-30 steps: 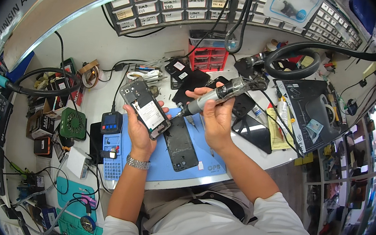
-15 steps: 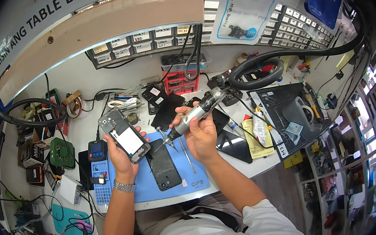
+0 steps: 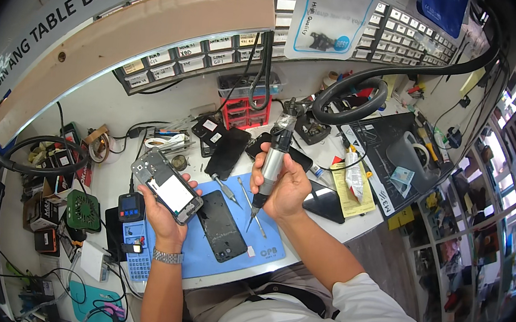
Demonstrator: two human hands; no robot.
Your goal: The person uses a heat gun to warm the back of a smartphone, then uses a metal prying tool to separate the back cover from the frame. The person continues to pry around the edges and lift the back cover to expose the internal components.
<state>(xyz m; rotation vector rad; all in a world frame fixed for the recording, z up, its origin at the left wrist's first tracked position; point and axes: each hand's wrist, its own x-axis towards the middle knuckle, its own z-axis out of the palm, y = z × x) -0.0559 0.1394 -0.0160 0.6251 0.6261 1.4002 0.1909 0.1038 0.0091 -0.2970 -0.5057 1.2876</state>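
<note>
In my left hand (image 3: pixel 167 217) lies an opened phone (image 3: pixel 170 186), its inside with a white panel facing up. My fingers wrap its edges. My right hand (image 3: pixel 283 186) is closed around a silver-and-black electric screwdriver (image 3: pixel 275 163), which stands nearly upright with its thin bit pointing down. Below the hands, a dark phone back cover (image 3: pixel 223 225) rests on the blue work mat (image 3: pixel 197 264). A pointed metal hand tool (image 3: pixel 225 188) lies just beyond that cover. Beside it is a slim metal rod (image 3: pixel 248 197), partly hidden behind the screwdriver.
Several dark phones, including one (image 3: pixel 227 151), lie behind the mat, near a red drawer box (image 3: pixel 245 112). A white tube (image 3: pixel 355 171) sits on yellow paper (image 3: pixel 355 196) at right. A small meter (image 3: pixel 131 206) and green fan (image 3: pixel 84 209) stand at left. A thick black hose (image 3: pixel 351 111) loops overhead.
The screwdriver has swung from a slant to nearly upright, and its tip has moved right and down, away from the pointed metal tool. My left hand still holds the phone in about the same place.
</note>
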